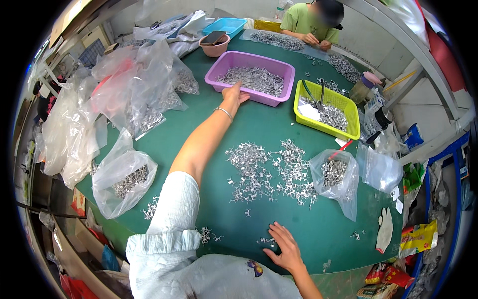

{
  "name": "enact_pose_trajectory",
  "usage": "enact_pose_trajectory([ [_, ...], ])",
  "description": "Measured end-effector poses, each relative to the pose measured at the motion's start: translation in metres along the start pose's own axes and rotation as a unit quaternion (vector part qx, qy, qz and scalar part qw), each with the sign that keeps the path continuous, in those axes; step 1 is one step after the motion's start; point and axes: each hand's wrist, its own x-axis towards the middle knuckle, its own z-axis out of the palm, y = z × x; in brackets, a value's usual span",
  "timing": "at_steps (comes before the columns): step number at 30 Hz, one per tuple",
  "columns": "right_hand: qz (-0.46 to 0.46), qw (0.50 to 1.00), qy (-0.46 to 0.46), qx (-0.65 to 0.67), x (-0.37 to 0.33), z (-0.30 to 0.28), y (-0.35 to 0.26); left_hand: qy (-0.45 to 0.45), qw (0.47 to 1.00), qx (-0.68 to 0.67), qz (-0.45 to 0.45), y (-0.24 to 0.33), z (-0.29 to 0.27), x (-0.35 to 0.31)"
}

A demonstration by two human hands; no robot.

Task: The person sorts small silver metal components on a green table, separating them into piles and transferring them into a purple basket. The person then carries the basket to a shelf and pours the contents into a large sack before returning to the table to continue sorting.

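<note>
My left hand (233,94) is at the near rim of the purple basin (271,98), fingers over the edge and thumb outside; how tightly they close on it I can't tell. My right hand (286,249) holds nothing, its fingers spread low over the green table (214,149), with a few small metal pieces (267,241) just beside the thumb and fingertips. More such pieces fill the bottom of the basin.

Between my hands lie two loose heaps, a left heap (250,169) and a right heap (294,174), almost meeting. A clear bag (347,197) of pieces stands right of them; another bag (107,187) sits left of my forearm. The yellow-green basket (331,133) stands close to the basin's right side, with dark-handled pliers (321,93) and white paper (309,111) on its pieces. A white glove (384,230) lies near the right edge.

Beyond the basin are a pink bowl (215,50) with a phone (213,38) across it and a blue tray (226,25). Bulky plastic bags (74,129) crowd the left side.

My sleeve (174,209) partly covers some scattered pieces. What the co-worker (303,20) across the table is fingering is too small to make out, and the dark rim cuts off the shelves.
</note>
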Motion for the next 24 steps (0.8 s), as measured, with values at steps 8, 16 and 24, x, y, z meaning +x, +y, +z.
enact_pose_trajectory([
  [8, -0.005, 1.0, 0.004, -0.003, 0.006, 0.001, -0.002, 0.016, 1.0, -0.001, -0.015, -0.004, 0.0, 0.019],
  [16, -0.007, 1.0, 0.007, -0.014, 0.005, 0.003, 0.0, -0.011, 0.996, -0.002, -0.09, -0.002, 0.003, 0.023],
  [24, -0.013, 0.999, 0.015, -0.032, 0.004, 0.002, 0.001, 0.029, 0.988, -0.082, -0.129, -0.005, 0.016, 0.034],
])
